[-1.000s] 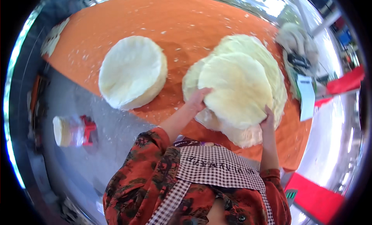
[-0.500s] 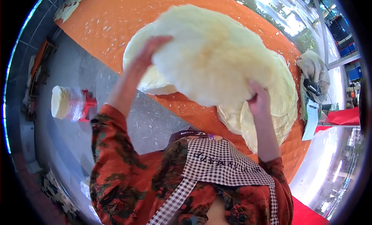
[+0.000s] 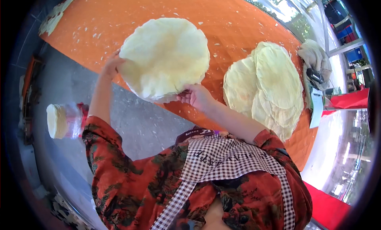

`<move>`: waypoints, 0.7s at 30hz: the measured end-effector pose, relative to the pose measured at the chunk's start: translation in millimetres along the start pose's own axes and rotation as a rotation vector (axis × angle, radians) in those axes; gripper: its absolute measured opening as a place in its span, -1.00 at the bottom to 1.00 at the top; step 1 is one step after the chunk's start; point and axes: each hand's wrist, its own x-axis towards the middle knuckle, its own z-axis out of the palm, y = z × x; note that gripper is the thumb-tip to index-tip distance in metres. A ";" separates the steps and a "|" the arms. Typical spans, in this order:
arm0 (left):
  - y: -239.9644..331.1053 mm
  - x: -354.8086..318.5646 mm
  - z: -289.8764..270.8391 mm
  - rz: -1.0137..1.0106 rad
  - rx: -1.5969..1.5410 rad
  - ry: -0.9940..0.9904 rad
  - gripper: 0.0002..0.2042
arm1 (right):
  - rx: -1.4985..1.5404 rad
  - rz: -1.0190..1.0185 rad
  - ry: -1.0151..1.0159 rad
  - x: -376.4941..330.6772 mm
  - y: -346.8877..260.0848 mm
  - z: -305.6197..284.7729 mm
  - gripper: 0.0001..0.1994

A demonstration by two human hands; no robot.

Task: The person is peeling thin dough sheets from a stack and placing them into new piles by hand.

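Note:
A large, round, pale flatbread [image 3: 164, 57] lies over a stack at the left part of the orange table, level with its near edge. My left hand [image 3: 114, 65] grips its left rim, the thumb towards the top side. My right hand [image 3: 197, 97] reaches across to the lower right rim, fingers curled at the edge. Parts of the layers beneath show along the near side, but how many there are is hidden. To the right lies a spread pile of overlapping flatbreads [image 3: 278, 77], apart from both hands.
Pale crumbs dot the orange table cover [image 3: 103, 22]. A crumpled cloth [image 3: 315, 57] with a dark object and a paper slip [image 3: 316, 107] sit by the right edge. On the grey floor at left stands a wrapped stack of pale rounds [image 3: 57, 121] beside something red.
The flatbread, held up and blurred across both piles before, has come down to the left onto the left stack. My right hand moved left with it; the right pile is now uncovered.

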 end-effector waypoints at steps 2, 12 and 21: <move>5.0 -6.9 14.3 -0.009 0.114 0.108 -0.44 | -0.046 0.002 -0.010 -2.6 -5.4 2.1 -0.70; -72.8 -42.5 -6.5 0.221 -0.342 0.421 -0.38 | -0.660 0.054 0.266 -42.6 -42.8 -8.1 -0.63; -71.8 -7.3 74.4 0.051 -0.072 0.575 -0.42 | -0.507 -0.562 0.312 99.9 -98.1 -69.9 -0.35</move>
